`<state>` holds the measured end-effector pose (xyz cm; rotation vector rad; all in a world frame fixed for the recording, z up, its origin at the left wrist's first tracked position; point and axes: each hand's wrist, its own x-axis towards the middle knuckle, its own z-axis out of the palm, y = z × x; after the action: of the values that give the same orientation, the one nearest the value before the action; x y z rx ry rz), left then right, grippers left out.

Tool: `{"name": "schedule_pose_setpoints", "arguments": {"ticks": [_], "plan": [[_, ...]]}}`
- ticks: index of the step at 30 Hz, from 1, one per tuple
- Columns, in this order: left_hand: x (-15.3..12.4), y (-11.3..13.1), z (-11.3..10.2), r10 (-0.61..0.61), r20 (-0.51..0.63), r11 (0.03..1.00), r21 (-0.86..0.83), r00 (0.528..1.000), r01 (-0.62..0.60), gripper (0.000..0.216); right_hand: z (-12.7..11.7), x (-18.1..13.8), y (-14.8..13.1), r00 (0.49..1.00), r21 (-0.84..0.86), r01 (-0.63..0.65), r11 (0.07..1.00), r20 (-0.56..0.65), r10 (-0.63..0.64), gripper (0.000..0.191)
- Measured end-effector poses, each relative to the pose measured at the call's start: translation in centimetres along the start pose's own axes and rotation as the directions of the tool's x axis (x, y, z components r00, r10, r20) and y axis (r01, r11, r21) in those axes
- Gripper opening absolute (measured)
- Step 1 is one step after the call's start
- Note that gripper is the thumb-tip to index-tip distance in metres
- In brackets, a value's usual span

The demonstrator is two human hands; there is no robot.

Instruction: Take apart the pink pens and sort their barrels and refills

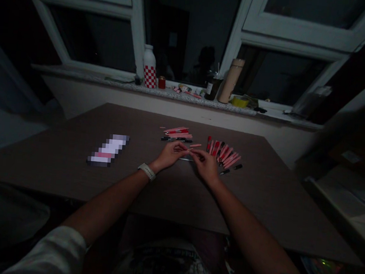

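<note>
Pink pen (188, 153) pinched between both hands (189, 159), table edge (175, 219) well clear.

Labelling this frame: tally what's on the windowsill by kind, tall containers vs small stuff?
Tall containers: 3: white bottle with red check band, dark bottle, tan cylinder
Small red jar: 1
Yellow round item: 1
Total: 5 that can be told apart. The small clutter between the jar and the dark bottle is too dim to count.
</note>
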<state>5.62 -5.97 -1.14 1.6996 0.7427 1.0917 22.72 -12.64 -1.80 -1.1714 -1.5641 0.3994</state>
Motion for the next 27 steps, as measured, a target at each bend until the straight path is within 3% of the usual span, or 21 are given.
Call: {"name": "schedule_pose_setpoints", "arguments": {"ticks": [5,11,17,23,27], "plan": [[0.0,0.0,-0.1,0.008,0.002,0.999,-0.034,1.0,-0.008,0.03,-0.1,0.0,0.1,1.0,-0.027,0.013,1.0,-0.018,-0.013,0.026],[0.1,-0.4,-0.2,-0.006,-0.069,0.996,-0.087,0.998,0.0,0.032,0.2,0.2,0.3,0.988,0.11,-0.129,0.986,-0.076,0.138,0.029],[0.0,-0.6,0.0,-0.004,-0.053,1.0,0.023,0.999,0.005,0.027,0.6,0.4,-0.4,0.969,0.184,-0.21,0.96,-0.091,0.23,0.023],[0.0,-0.5,-0.1,0.022,-0.056,0.995,0.098,0.998,-0.017,0.023,0.4,1.1,0.8,0.934,0.422,-0.232,0.876,-0.157,0.322,0.032],[0.1,-0.7,-0.2,0.025,-0.051,0.994,0.106,0.998,-0.02,0.023,0.3,1.0,1.4,0.919,0.433,-0.259,0.864,-0.166,0.358,0.034]]}}
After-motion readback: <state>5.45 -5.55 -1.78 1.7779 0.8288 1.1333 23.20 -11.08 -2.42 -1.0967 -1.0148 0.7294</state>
